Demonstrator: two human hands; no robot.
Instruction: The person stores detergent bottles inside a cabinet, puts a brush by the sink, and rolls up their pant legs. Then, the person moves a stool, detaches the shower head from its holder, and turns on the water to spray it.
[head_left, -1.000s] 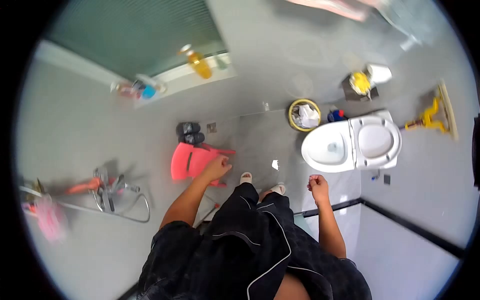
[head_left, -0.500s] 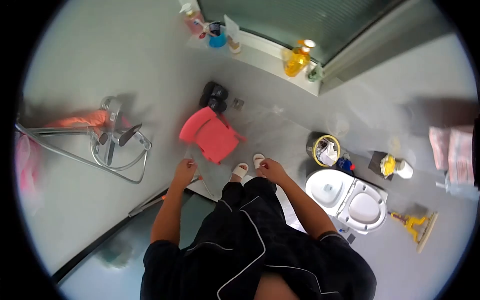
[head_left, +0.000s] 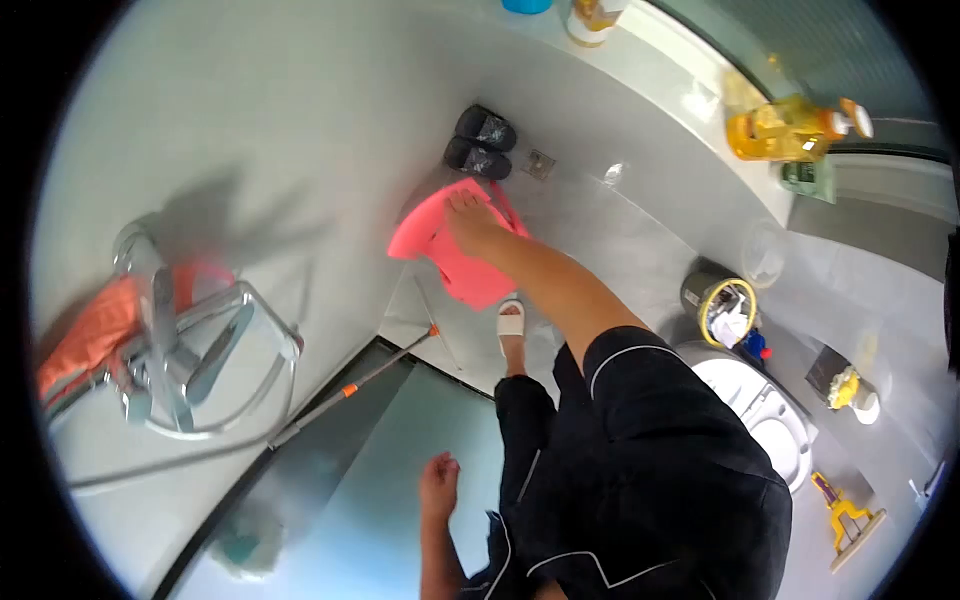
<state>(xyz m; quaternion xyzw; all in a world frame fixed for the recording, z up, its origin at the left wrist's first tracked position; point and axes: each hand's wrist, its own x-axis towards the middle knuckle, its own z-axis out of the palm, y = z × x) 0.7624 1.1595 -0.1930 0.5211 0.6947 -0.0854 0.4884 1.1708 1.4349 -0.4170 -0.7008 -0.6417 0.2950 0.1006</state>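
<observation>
My right hand (head_left: 468, 222) reaches down onto a pink-red plastic stool (head_left: 474, 278), its fingers bent against the upper part. The stool stands near the wall, with one leg visible beyond my hand. Two dark slippers (head_left: 480, 143) lie just past it. Lower down, my left hand (head_left: 440, 482) hangs over the pale blue-green floor area, fingers curled in and nothing visible in them. One of my feet, in a white slipper (head_left: 511, 325), is below the stool.
A long pole with orange joints (head_left: 350, 390) leans at the dark floor edge. Chrome shower fittings (head_left: 175, 360) are at left. A yellow-rimmed bin (head_left: 708, 310), a toilet (head_left: 745, 400) and a yellow mop (head_left: 848, 518) stand at right. Bottles, one amber (head_left: 785, 130), line the ledge.
The view has shifted toward the stool and shower. My right hand has moved from near my legs onto the stool; my left hand has moved away from it, down toward my body.
</observation>
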